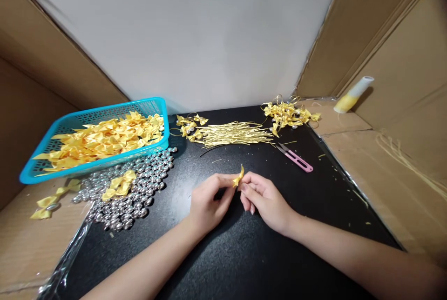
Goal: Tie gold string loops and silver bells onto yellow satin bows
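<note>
Above the middle of the black table top, a small yellow ribbon bow is pinched between the fingertips of both hands. My left hand grips it from the left, thumb and index finger closed. From the right, my right hand has its thumb and index finger pressed together at the bow's edge, with the other fingers curled below. Whether a bead or tie is also between the fingertips is hidden. Beyond the hands lies a bundle of gold twist ties. Pink thread snips rest to its right.
A blue basket of yellow bows stands at left, beside many silver beads with some bows on them. Tied bows with gold loops are piled at back right. A white and yellow tube stands on cardboard at right.
</note>
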Available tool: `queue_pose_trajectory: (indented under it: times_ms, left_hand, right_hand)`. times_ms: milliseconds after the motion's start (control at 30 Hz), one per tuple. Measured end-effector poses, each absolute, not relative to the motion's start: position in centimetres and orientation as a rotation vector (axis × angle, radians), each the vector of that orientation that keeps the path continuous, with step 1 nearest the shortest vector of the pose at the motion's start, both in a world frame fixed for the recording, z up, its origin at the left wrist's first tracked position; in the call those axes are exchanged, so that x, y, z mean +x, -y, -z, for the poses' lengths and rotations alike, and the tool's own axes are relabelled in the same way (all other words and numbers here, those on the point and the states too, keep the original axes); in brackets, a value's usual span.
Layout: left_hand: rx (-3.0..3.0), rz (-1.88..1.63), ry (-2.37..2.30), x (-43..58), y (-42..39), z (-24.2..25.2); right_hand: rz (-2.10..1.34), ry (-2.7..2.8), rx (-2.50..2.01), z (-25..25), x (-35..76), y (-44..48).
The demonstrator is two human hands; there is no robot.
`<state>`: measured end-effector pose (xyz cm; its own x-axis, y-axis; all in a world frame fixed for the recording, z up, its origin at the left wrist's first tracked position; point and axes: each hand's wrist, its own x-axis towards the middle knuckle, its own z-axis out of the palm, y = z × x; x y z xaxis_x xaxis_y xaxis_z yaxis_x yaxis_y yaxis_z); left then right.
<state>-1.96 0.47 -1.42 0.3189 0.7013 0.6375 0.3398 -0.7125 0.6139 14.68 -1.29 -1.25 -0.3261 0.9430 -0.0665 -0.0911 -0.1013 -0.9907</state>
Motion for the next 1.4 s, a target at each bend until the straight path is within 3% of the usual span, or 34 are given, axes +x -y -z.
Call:
queue_pose_trajectory:
  times_ms: [167, 367, 800, 1400]
  left_hand:
    - [1.579, -1.241, -0.708, -2.0, -0.4, 1.5]
    - [1.073, -1.022, -0.56, -1.7, -1.0, 1.4]
    - [1.037, -0.763, -0.552, -2.1, -0.7, 0.1]
    - [1.077, -1.012, -0.725, -1.1, -0.3, -0.2]
  right_hand:
    - [-1.067, 1.624, -1.002, 1.2, 15.2, 1.8]
    - [-0.916, 1.778, -0.931, 0.6, 15.5, 2.1]
    - [-0.942, 1.767, -0.87, 0.7, 15.9, 1.6]
    - [-0.891, 1.656, -0.972, 1.0, 16.0, 1.2]
